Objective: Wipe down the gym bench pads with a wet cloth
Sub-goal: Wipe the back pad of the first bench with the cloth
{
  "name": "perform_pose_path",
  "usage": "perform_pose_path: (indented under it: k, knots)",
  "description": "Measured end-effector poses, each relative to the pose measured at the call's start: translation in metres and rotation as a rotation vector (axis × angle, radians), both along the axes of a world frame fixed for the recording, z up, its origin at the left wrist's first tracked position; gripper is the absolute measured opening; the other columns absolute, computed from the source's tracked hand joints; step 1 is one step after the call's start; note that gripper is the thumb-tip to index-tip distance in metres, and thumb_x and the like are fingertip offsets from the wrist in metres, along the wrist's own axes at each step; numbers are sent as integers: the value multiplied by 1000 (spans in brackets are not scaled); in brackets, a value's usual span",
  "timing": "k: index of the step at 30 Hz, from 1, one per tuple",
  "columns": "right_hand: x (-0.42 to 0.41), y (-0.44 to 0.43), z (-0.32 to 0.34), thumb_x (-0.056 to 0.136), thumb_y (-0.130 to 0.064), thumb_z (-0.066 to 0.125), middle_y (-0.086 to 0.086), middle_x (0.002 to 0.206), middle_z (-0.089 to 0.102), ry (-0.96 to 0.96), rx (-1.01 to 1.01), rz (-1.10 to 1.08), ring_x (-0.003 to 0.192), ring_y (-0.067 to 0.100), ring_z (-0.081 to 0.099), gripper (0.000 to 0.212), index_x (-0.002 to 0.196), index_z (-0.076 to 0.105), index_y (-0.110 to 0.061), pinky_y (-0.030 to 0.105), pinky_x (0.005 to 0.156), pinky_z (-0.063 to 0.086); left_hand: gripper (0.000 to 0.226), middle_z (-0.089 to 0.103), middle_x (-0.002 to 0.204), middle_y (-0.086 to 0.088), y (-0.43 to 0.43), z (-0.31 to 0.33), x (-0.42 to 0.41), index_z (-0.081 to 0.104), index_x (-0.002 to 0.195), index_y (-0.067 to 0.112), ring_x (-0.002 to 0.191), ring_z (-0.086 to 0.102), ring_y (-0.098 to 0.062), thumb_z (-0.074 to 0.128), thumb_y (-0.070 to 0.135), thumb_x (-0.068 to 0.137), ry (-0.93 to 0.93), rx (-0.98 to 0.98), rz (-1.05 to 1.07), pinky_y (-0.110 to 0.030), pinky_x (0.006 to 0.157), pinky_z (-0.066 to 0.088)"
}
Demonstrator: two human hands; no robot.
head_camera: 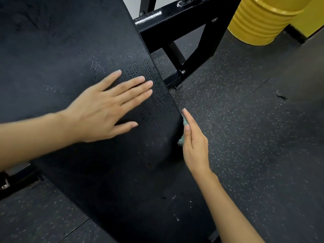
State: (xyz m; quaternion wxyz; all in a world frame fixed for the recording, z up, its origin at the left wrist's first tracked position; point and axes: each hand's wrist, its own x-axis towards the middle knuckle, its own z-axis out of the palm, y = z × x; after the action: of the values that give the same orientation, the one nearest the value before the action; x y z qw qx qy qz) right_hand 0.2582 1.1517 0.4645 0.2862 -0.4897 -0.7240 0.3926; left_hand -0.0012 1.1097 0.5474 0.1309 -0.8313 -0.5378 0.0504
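Speckled black rubber gym floor. Black textured bench pad: left hand is lying flat on it, fingers straight, holding nothing, probably bracing. Right hand, fingers straight, is pressing a small teal cloth against the pad's right edge, probably wiping its side.

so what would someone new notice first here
The big black bench pad fills the left and middle, with the left hand spread open over it, fingertips at a wet streaky patch. At the pad's right edge the right hand presses a teal cloth against its side. A bright yellow drum stands top right.
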Motion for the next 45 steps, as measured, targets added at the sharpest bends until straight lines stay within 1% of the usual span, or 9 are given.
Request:
perform_pose_path:
  k: [4,7,10,16,21,27,33,39,45]
  knots:
    - [-43,29,28,107,-22,32,-4,147,48,44,60,27,130,-7,36,41,146,43,-14,2,105,22,74,15,165,-6,10,12,-19,17,158,9,152,17,-22,24,53,98,31,-20,-62,-51,123,14]
    - [-72,42,43,108,-23,31,-2,154,40,59,85,69,137,-1,32,43,150,36,-14,-1,104,17,75,13,166,-7,9,11,-17,16,158,9,152,15,-22,25,52,98,43,-16,-60,-51,123,13]
    - [-70,36,39,108,-28,29,-6,158,31,-16,130,101,143,2,26,46,153,30,-20,-3,102,15,75,13,166,-8,8,12,-16,16,157,8,152,15,-21,25,53,97,30,-19,-58,-51,123,13]
    - [-12,11,13,106,-25,33,-13,155,32,-37,51,132,142,-4,27,47,153,30,-19,15,115,22,75,14,166,-6,7,12,-16,17,157,8,152,15,-20,26,52,97,8,-33,-44,-50,123,12]
    - [-5,8,11,107,-24,32,-26,147,30,-53,-26,89,132,-21,25,45,152,30,-25,-1,103,18,75,13,166,-6,7,12,-16,16,158,9,153,14,-20,26,52,97,21,-41,-30,-49,123,10]
    - [-44,33,29,106,-22,33,-4,146,48,12,-14,59,128,-7,36,42,147,41,-15,-3,101,20,75,13,166,-5,8,12,-14,16,158,10,153,13,-19,28,50,96,15,-53,-24,-48,124,7]
    - [-100,73,59,107,-22,32,3,149,47,92,47,180,136,11,42,43,148,40,-10,-4,99,21,76,13,166,-5,7,12,-13,17,158,11,152,13,-19,31,49,94,26,-55,-1,-47,124,6]
    - [-58,51,36,107,-23,33,-12,153,33,48,76,255,136,-12,24,46,152,29,-19,1,105,18,77,12,166,-4,7,12,-12,16,158,12,153,12,-18,34,48,93,22,-64,11,-47,124,7]
    - [-13,23,17,106,-29,31,-29,149,26,-10,-9,222,135,-21,20,45,150,23,-35,0,106,18,77,12,166,-3,7,12,-13,16,158,12,153,11,-17,34,47,93,8,-65,19,-47,124,6]
